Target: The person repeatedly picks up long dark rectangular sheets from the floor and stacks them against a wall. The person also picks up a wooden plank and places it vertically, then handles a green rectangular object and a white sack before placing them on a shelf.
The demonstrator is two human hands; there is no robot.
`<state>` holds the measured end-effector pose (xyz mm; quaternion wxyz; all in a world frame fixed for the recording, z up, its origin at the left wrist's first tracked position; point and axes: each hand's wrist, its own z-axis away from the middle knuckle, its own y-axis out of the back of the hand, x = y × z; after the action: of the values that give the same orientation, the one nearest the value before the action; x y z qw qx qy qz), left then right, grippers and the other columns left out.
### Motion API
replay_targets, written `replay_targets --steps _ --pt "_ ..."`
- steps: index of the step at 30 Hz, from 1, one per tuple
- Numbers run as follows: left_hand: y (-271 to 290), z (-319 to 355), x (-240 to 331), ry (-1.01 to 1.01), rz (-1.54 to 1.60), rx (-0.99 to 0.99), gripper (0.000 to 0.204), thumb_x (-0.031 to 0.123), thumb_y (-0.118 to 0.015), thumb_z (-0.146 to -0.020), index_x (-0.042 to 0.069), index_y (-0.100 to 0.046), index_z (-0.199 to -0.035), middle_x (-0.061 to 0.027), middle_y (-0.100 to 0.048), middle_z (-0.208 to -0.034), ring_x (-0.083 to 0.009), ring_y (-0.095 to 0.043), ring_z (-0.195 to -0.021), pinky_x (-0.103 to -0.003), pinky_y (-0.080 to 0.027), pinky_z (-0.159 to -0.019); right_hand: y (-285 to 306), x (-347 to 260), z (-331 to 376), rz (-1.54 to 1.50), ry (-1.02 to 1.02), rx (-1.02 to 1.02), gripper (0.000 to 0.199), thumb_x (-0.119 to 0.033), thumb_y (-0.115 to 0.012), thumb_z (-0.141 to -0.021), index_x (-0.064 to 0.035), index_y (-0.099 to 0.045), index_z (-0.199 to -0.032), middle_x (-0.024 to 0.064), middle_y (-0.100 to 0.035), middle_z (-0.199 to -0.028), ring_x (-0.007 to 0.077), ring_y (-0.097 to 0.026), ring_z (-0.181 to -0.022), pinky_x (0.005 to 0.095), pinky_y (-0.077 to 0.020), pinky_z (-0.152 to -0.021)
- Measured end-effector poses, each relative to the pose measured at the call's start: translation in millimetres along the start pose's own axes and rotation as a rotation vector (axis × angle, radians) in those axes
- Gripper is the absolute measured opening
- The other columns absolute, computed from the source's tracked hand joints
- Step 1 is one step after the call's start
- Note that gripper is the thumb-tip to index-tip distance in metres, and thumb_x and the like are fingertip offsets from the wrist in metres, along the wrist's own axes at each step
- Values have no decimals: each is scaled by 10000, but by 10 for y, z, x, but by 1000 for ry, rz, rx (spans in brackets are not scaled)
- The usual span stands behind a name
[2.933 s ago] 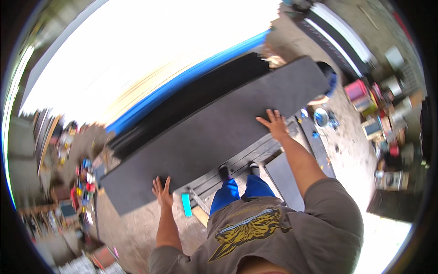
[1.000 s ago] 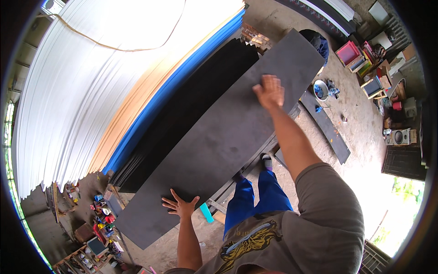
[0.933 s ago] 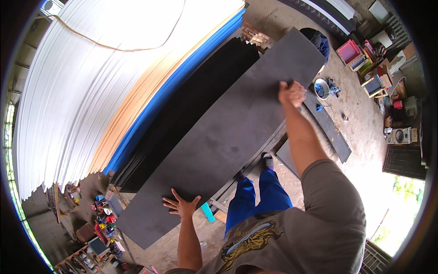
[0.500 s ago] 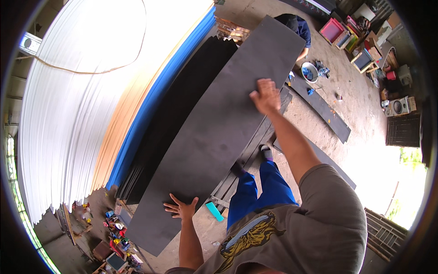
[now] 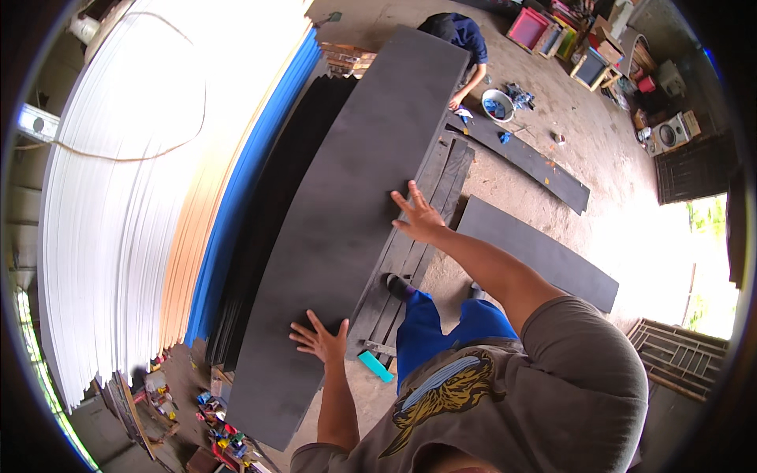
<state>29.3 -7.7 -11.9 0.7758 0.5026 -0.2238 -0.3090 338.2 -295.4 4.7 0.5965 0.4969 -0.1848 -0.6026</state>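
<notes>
A long, dark grey sheet [image 5: 339,197] stands in front of me, leaning on a row of black sheets [image 5: 272,213]. My left hand [image 5: 321,339] lies on the sheet's near part by its right edge, fingers spread. Farther up along that same edge, my right hand [image 5: 418,214] rests with its fingers stretched apart. Neither hand wraps around the sheet. Beneath the sheet's right edge, dark wooden slats [image 5: 418,236] show beside my feet.
White sheets [image 5: 110,260], orange sheets [image 5: 197,229] and blue sheets [image 5: 244,181] stand at the left. A person [image 5: 461,39] bends beyond the sheet, near a bucket [image 5: 497,105]. Dark boards [image 5: 544,244] lie on the floor at right. A teal block [image 5: 375,366] is near my legs.
My right hand has come down from the sheet's upper part to its right edge. The sheet appears turned more upright in view, and more of the slats show.
</notes>
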Motion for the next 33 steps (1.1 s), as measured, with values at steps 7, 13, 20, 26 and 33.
replay_targets --steps 7,13,20,26,33 --pt "-69 129 1331 -451 -62 -53 1063 686 -694 -837 231 -177 -1647 -267 103 -1682 -531 123 -1526 -734 -31 -1171 -165 223 575 163 284 -121 704 -557 -496 -1021 -285 -247 -1621 124 -129 -1703 328 -166 -1564 522 -332 -1205" --pt "-385 657 2343 -866 -95 -35 897 591 -706 -872 180 -353 -1587 -271 -76 -1676 -475 -66 -1550 -613 -169 -1222 -492 1124 1809 -137 80 -83 708 -532 -569 -991 -287 -302 -1599 165 -161 -1689 339 -175 -1562 529 -360 -1184" --pt "-1237 1884 3197 -1077 23 -221 647 452 -755 -868 103 -605 -1392 -290 -426 -1529 -430 -419 -1420 -507 -383 -1152 -902 2734 3335 -162 -93 44 773 -561 -625 -943 -294 -312 -1598 201 -186 -1677 368 -243 -1540 534 -392 -1159" --pt "-1827 2990 3872 -1205 47 -444 601 389 -754 -884 81 -613 -1380 -289 -511 -1460 -423 -494 -1363 -469 -420 -1132 -846 3700 4587 -262 -322 62 781 -540 -626 -949 -274 -297 -1605 208 -214 -1669 371 -275 -1526 525 -411 -1148" --pt "-2407 3711 4787 -1321 26 -593 612 365 -759 -883 107 -590 -1412 -257 -515 -1471 -408 -487 -1376 -459 -418 -1136 -1028 4611 5142 -336 -531 74 812 -558 -642 -932 -287 -283 -1609 201 -247 -1661 374 -315 -1507 522 -425 -1130"
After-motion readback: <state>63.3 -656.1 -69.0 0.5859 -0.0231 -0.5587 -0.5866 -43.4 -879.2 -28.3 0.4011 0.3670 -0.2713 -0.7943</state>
